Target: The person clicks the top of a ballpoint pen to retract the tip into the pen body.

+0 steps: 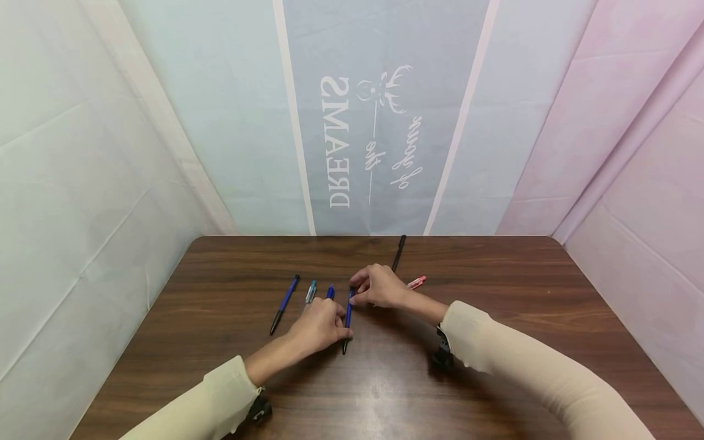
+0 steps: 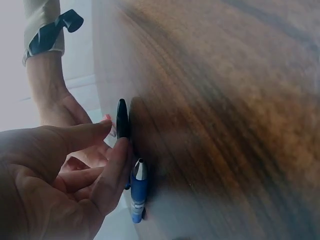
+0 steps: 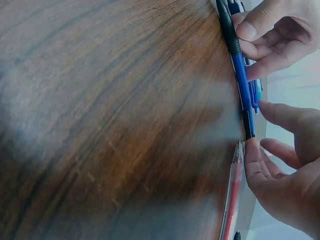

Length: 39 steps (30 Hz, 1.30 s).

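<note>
A blue pen with a black grip (image 1: 348, 318) lies on the table between both hands. My left hand (image 1: 319, 327) pinches it near its black grip (image 3: 229, 32) with thumb and fingertips. At its far end is my right hand (image 1: 382, 287), an index fingertip (image 3: 252, 146) touching the pen's end and the thumb held apart. A red pen (image 3: 232, 192) with a clear barrel lies close beside the right fingers. Left of the held pen, another blue pen (image 1: 330, 292) and a teal clear pen (image 1: 311, 292) are partly hidden by my left hand.
A second blue pen with a black grip (image 1: 285, 304) lies farther left on the brown wooden table (image 1: 495, 318). A black pen (image 1: 399, 252) reaches the table's back edge. Fabric with printed lettering (image 1: 385, 153) hangs behind, and pale cloth walls (image 1: 82, 244) stand at both sides.
</note>
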Each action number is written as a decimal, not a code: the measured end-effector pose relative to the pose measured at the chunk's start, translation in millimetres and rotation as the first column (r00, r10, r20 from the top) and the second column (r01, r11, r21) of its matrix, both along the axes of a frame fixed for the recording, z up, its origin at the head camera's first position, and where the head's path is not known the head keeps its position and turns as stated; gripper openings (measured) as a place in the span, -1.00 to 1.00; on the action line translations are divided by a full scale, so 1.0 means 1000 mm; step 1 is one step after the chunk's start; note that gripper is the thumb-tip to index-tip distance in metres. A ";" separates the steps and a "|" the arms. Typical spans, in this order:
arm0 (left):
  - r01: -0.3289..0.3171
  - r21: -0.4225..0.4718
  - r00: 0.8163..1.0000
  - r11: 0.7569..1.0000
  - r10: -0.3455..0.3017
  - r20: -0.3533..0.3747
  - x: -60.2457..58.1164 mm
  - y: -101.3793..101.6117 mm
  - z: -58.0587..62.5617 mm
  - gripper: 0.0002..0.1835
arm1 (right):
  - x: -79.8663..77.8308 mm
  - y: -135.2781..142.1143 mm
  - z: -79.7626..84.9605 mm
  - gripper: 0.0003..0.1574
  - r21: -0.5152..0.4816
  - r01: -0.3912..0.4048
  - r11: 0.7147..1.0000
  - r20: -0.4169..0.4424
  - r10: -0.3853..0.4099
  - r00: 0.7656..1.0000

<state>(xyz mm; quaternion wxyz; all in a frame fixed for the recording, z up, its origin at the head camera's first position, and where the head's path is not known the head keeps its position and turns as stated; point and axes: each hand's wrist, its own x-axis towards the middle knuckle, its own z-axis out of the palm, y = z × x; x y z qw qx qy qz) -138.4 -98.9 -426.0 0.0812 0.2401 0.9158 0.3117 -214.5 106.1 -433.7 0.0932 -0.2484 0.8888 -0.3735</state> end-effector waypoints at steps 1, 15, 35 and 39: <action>0.001 0.005 1.000 1.000 -0.001 -0.020 -0.001 0.000 0.000 -0.83 | 0.000 0.001 0.000 -0.50 0.001 -0.003 1.000 -0.005 0.003 1.000; -0.011 0.008 0.969 1.000 0.012 -0.245 -0.015 0.009 0.006 -0.49 | 0.008 0.025 0.004 -0.42 -0.061 -0.051 0.997 -0.113 0.044 0.993; -0.028 -0.021 0.966 0.999 0.022 -0.256 -0.037 0.027 0.009 -0.41 | 0.017 0.069 0.008 -0.41 -0.035 0.009 0.999 -0.185 -0.015 0.983; -0.022 -0.010 0.974 1.000 0.019 -0.227 -0.041 0.033 0.010 -0.41 | 0.016 0.080 0.005 -0.41 -0.061 0.004 0.998 -0.188 -0.016 0.982</action>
